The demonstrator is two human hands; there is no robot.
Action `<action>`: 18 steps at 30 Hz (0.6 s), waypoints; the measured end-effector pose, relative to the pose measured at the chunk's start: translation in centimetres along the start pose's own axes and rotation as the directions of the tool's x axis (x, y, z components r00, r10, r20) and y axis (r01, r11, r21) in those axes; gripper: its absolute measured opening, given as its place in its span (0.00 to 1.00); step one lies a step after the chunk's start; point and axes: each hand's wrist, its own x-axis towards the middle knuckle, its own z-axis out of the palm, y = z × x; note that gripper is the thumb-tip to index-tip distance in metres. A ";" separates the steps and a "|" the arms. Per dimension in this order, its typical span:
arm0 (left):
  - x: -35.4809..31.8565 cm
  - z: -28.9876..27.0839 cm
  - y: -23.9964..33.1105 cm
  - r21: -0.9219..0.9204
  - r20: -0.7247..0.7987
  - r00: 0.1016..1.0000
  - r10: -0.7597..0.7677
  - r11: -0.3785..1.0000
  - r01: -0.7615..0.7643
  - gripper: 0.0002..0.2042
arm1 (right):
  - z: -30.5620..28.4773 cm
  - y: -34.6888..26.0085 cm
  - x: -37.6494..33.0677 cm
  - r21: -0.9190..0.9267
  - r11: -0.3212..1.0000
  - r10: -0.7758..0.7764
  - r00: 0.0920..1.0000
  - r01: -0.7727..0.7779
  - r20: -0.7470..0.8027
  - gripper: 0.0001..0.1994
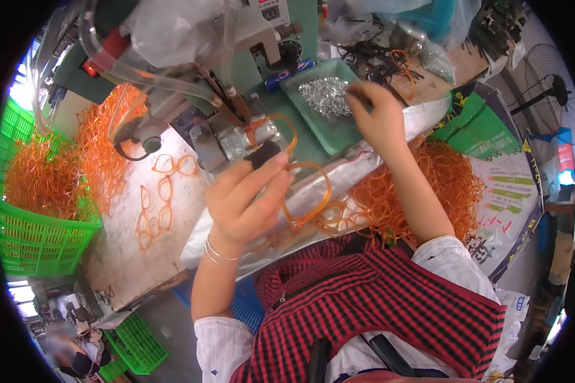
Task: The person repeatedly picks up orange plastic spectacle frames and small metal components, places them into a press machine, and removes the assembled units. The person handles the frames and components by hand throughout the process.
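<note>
While the left hand (243,201) has its grip closed around an orange glasses frame (328,185), holding it at the metal fixture (249,135) of the green bench machine (295,39), the right hand (380,118) reaches toward two o'clock, its fingertips at the edge of some silver metal pieces (326,96). Its grip looks narrow, but I cannot tell whether a piece is pinched in it.

The likeliest trouble is the frame tilting off the fixture, since only one hand steadies it. Fingertips so near the machine's working parts could be nipped if those moved. Small pieces could slip from the right hand and scatter, being tiny and loosely heaped.

Those pieces lie toward the ten o'clock end of a shallow green tray (338,139), leaving its near end bare. At two o'clock from the tray, a clear plastic bag (436,62) holds similar silver bits. At nine o'clock from the left hand, a bright green slatted basket (48,237) is heaped with orange frames (41,172); tangled, they could snag or spill onto the counter (124,265).
</note>
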 end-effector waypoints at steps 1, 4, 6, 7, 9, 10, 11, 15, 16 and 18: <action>0.1 0.0 0.1 -0.022 -0.008 1.000 -0.010 1.000 0.010 0.13 | -0.2 0.9 -1.0 -0.106 0.994 -0.009 0.998 0.016 0.067 0.08; -0.1 0.5 1.1 -0.055 -0.045 0.996 -0.081 0.995 0.078 0.13 | 0.6 0.4 -2.8 -0.354 0.932 -0.058 0.996 0.080 0.073 0.05; -1.3 1.0 1.9 -0.050 -0.081 0.984 -0.159 0.987 0.155 0.14 | 2.1 0.7 -2.0 -0.427 0.898 -0.091 0.995 0.102 0.046 0.04; -1.6 1.3 3.1 -0.095 -0.076 0.962 -0.261 0.962 0.254 0.14 | 2.7 1.4 -1.6 -0.467 0.877 -0.106 0.993 0.115 0.045 0.04; -2.6 0.4 5.5 -0.117 -0.050 0.903 -0.426 0.901 0.418 0.13 | 3.7 1.5 -1.3 -0.479 0.864 -0.135 0.988 0.154 0.073 0.04; -3.8 -1.1 5.5 -0.012 -0.071 0.915 -0.397 0.918 0.397 0.13 | 3.3 1.7 -1.2 -0.469 0.866 -0.142 0.985 0.174 0.103 0.04; -4.9 -2.5 5.3 0.086 -0.087 0.928 -0.361 0.926 0.368 0.12 | 3.0 2.0 -1.6 -0.429 0.882 -0.171 0.981 0.193 0.090 0.04; -6.6 -6.5 -0.3 0.051 -0.482 0.565 -0.670 0.622 0.781 0.10 | 1.0 1.0 -2.4 -0.145 0.989 0.039 0.999 -0.041 -0.022 0.05; -6.1 -7.7 -3.0 0.216 -0.312 0.680 -0.664 0.647 0.731 0.11 | 1.0 0.7 -2.3 -0.077 0.996 0.053 0.999 -0.053 -0.002 0.05; -7.0 -8.3 -8.6 0.463 0.015 0.749 -0.662 0.669 0.582 0.13 | 1.4 0.0 -1.4 0.066 0.996 0.052 0.998 -0.054 0.025 0.07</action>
